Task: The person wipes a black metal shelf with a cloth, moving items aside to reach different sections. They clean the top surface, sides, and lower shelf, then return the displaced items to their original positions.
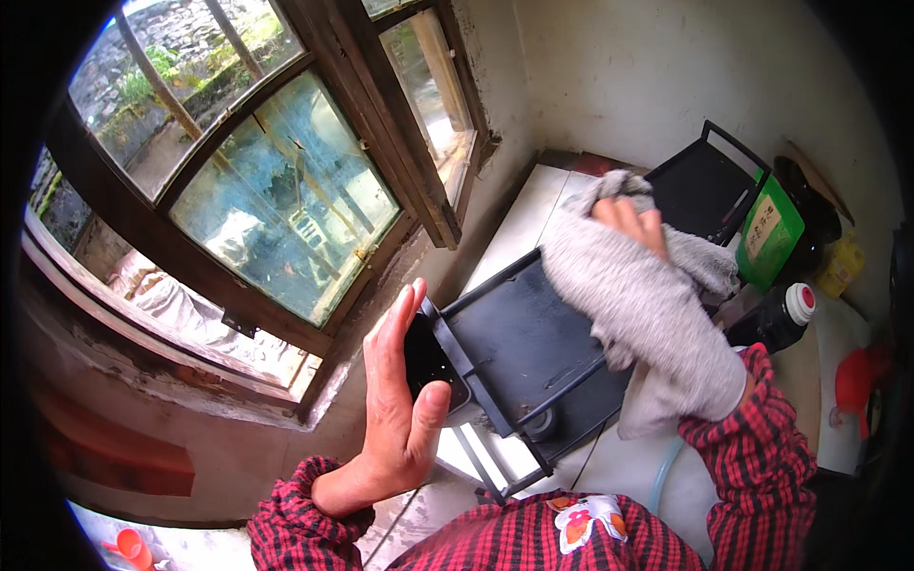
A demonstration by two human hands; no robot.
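Note:
A grey cloth (643,314) is bunched in my right hand (632,225) and drapes over my right wrist and forearm. Beneath and left of it lies a black rack with flat trays (528,328), tilted across a white tiled surface (518,228). My left hand (400,392) stands upright at the rack's left end, palm towards a dark glossy panel (432,364), fingers extended and thumb apart. Whether its palm touches the panel cannot be told. The cloth hides part of the rack's right side.
Right of the cloth are a black framed tray (700,182), a green container (771,232), a dark bottle with a white and red cap (775,317) and a yellow packet (841,264). A wooden-framed window (364,128) stands at the left. An orange cup (133,548) is at lower left.

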